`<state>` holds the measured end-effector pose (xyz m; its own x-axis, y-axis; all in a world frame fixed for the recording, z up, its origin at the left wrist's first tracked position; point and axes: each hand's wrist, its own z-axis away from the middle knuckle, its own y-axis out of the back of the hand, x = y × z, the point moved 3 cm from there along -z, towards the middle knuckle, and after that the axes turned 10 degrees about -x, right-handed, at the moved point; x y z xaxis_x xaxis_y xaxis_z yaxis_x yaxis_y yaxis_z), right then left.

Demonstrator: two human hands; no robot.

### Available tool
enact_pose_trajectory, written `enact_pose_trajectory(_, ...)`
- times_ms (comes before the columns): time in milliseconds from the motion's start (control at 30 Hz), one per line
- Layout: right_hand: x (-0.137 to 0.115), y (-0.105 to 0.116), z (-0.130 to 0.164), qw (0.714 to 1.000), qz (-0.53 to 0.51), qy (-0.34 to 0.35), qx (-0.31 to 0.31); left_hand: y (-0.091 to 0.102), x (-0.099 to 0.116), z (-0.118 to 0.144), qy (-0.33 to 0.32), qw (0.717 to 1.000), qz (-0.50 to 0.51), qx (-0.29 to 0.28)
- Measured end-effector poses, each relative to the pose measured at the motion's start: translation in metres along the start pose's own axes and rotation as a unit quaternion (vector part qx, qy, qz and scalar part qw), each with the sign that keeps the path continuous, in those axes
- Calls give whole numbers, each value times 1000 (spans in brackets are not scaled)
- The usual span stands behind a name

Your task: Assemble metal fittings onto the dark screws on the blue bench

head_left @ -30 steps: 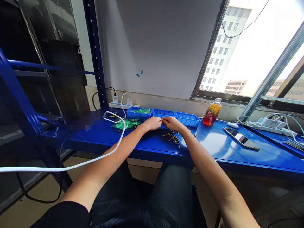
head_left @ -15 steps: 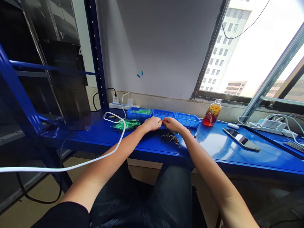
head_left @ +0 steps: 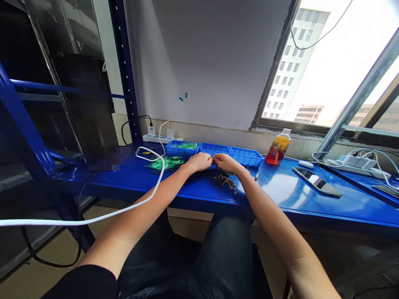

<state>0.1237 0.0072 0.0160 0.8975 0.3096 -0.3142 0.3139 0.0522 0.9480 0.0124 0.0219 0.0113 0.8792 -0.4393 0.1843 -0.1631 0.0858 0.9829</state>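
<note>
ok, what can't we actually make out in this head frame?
- What the left hand and right hand pinch between them: too small, covered by the fingers.
- The dark parts piled on the bench: too small to identify.
- Middle bin: contents hidden by its wall and the hands.
- A patch at the bench's left end: blurred out.
- Phone screen: glare only.

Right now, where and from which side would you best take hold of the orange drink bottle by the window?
Grip the orange drink bottle around its mid body, coming from the front with the right hand. It stands upright on the blue table, its front is free, and the blue bin sits close on its left.
</note>
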Motion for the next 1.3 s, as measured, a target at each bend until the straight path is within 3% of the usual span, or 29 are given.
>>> enact_pose_trajectory(1300,6,-3,-5,999,4,22,-27,-3,2,-4,-59,998,-13,-16)
